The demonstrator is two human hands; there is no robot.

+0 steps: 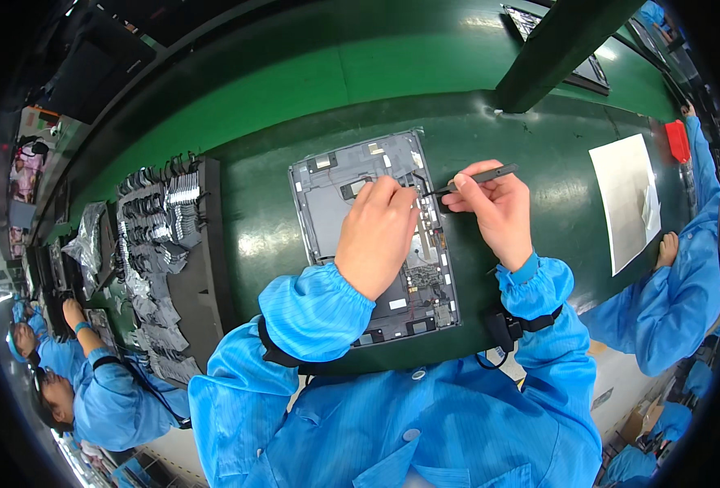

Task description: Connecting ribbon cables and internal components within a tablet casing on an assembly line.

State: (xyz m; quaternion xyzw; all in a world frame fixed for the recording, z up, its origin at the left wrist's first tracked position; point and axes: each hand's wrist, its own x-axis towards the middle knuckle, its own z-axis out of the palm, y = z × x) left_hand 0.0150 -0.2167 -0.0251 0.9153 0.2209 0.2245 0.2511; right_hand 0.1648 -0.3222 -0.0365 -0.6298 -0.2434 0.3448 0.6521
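An opened grey device chassis [319, 224], like a laptop or tablet base, lies flat on the green bench before me. Its circuit board [426, 281] shows along the right and lower side. My left hand [378, 236] rests over the middle of the chassis, fingers drawn together and pointing down; what they pinch, if anything, is hidden. In my right hand [498, 213] is a pair of dark tweezers [494, 173], held like a pen just past the chassis's right edge. The tweezers' tips point left and reach the chassis edge near my left fingertips.
A dark tray [210, 236] at left holds rows of grey flat parts with black cables [160, 215]. A white sheet [626, 195] and a red box [677, 142] sit to the right. A green post [559, 53] rises at the far side. Co-workers in blue flank the bench.
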